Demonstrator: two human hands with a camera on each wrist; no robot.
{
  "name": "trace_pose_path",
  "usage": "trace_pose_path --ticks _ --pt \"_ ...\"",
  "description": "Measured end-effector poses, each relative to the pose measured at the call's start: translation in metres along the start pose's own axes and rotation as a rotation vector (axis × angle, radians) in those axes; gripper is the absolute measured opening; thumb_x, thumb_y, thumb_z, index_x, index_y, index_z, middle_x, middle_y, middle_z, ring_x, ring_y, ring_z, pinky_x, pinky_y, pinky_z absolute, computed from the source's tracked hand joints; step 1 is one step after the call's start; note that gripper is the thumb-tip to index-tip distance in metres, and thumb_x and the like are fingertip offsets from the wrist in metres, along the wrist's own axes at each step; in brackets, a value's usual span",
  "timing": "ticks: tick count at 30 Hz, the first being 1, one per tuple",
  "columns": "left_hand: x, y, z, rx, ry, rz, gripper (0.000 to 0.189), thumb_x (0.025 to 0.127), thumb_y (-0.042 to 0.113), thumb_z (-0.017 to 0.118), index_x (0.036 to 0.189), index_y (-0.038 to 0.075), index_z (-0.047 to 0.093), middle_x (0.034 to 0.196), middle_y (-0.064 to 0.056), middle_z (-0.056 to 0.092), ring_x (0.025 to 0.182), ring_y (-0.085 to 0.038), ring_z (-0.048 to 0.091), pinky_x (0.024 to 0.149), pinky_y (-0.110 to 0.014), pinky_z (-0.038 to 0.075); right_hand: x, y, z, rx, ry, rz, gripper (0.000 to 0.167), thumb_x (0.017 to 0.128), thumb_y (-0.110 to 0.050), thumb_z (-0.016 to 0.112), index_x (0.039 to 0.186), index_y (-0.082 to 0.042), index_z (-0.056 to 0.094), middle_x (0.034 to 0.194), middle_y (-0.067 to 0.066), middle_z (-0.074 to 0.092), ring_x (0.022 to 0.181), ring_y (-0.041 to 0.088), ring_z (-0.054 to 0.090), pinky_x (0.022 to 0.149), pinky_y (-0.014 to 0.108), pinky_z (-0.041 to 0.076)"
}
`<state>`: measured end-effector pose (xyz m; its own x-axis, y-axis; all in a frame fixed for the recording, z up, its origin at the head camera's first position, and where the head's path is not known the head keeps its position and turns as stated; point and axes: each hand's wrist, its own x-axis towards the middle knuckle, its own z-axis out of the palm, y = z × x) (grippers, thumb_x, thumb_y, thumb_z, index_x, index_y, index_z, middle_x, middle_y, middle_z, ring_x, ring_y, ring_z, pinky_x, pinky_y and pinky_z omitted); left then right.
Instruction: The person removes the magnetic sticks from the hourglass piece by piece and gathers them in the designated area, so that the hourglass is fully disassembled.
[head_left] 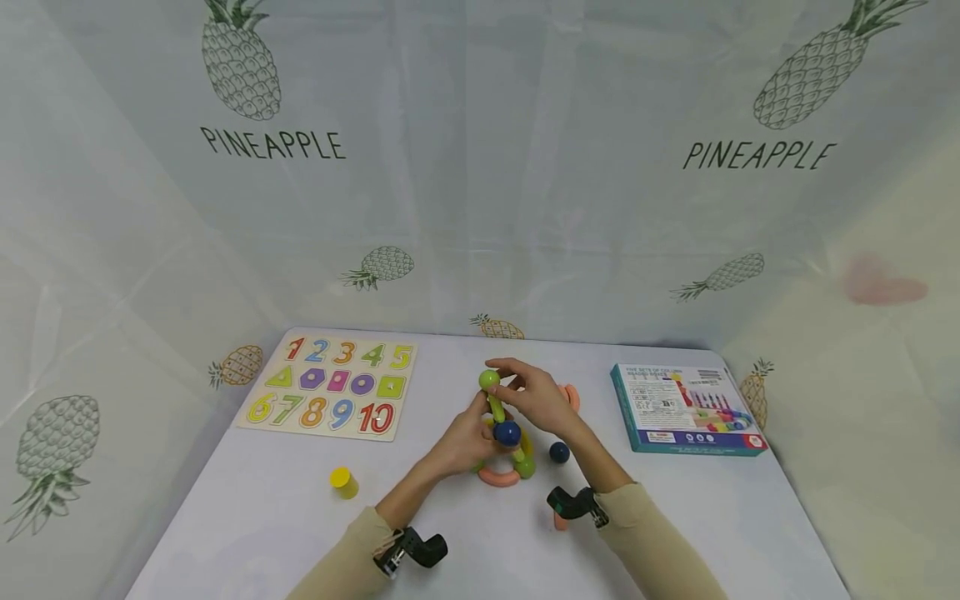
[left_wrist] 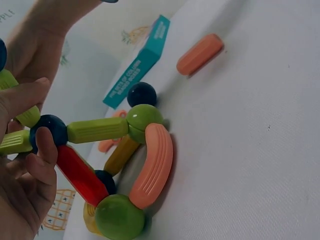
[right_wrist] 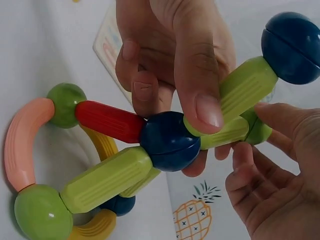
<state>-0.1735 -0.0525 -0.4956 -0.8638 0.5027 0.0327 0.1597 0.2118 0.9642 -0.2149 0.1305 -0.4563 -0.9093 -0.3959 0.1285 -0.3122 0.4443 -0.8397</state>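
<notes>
A magnetic ball-and-rod structure stands on the white table, its base ring showing a curved pink rod [left_wrist: 155, 167] and a green ball [left_wrist: 120, 217]. A red rod [right_wrist: 107, 120] and lime rods [right_wrist: 107, 180] rise from it to a central blue ball [right_wrist: 170, 141]. My left hand [head_left: 468, 440] grips the upper part, thumb on a lime rod that ends in another blue ball [right_wrist: 292, 47]. With its fingertips, my right hand [head_left: 538, 398] pinches a green ball [head_left: 489, 380] on top of a lime rod. Fingers partly hide that joint.
A number puzzle board [head_left: 322, 383] lies at the back left, a teal-edged toy box [head_left: 686, 408] at the back right. A yellow cylinder [head_left: 344, 482] stands left of the hands. A loose blue ball [head_left: 559, 452] and a pink rod [left_wrist: 200, 54] lie to the right.
</notes>
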Motion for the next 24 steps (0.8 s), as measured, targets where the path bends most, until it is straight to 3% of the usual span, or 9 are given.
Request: trace_pose_path --ticks 2,3,6,11,16,24 --pt "0.0025 -0.0103 -0.0004 0.025 0.01 0.0 0.085 0.086 0.015 0.08 0.152 0.015 0.026 0.129 -0.011 0.059 0.064 -0.044 0.067 0.049 -0.021 0.044 0.0007 -0.0002 0.001 0.007 0.002 0.002 0.042 0.097 -0.03 0.069 0.138 -0.026 0.061 0.122 0.003 0.065 0.087 0.017 0.063 0.065 0.031 0.054" --pt "0.0022 -0.0108 -0.001 0.039 0.016 0.001 0.087 0.087 0.017 0.08 0.154 0.015 0.024 0.129 -0.011 0.059 0.065 -0.044 0.067 0.049 -0.021 0.045 0.0009 -0.0006 0.0015 0.015 0.004 0.004 0.042 0.097 -0.03 0.069 0.138 -0.025 0.061 0.122 0.003 0.065 0.087 0.017 0.063 0.064 0.031 0.055" --pt "0.0012 -0.0107 -0.0031 0.094 0.034 0.011 0.094 0.087 0.018 0.079 0.159 0.014 0.018 0.127 -0.011 0.059 0.064 -0.033 0.069 0.053 -0.023 0.047 0.0012 -0.0006 0.0024 0.032 0.022 0.01 0.043 0.097 -0.031 0.07 0.138 -0.023 0.061 0.125 0.003 0.063 0.092 0.018 0.064 0.066 0.03 0.056" --pt "-0.0007 -0.0112 -0.0056 0.176 0.069 0.015 0.092 0.089 0.014 0.076 0.161 0.014 0.019 0.125 -0.005 0.06 0.074 -0.012 0.069 0.074 -0.027 0.053 0.0016 0.0013 0.0028 0.055 0.067 0.014 0.043 0.096 -0.028 0.071 0.137 -0.017 0.061 0.124 0.006 0.063 0.1 0.023 0.065 0.07 0.031 0.057" --pt "-0.0036 -0.0122 -0.008 0.204 0.11 0.043 0.08 0.091 0.01 0.072 0.158 0.013 0.028 0.122 -0.005 0.063 0.1 -0.013 0.066 0.089 -0.035 0.053 0.001 0.0012 0.0011 0.095 0.088 0.007 0.045 0.095 -0.026 0.072 0.135 -0.01 0.06 0.123 0.013 0.063 0.101 0.03 0.067 0.073 0.035 0.059" --pt "-0.0062 -0.0135 -0.0092 0.171 0.18 0.024 0.059 0.096 0.015 0.065 0.151 0.016 0.043 0.125 -0.008 0.068 0.07 -0.012 0.065 0.064 -0.028 0.055 0.0021 0.0055 -0.0011 0.077 0.083 -0.004 0.046 0.094 -0.025 0.074 0.136 -0.011 0.06 0.12 0.012 0.062 0.098 0.027 0.068 0.074 0.03 0.058"
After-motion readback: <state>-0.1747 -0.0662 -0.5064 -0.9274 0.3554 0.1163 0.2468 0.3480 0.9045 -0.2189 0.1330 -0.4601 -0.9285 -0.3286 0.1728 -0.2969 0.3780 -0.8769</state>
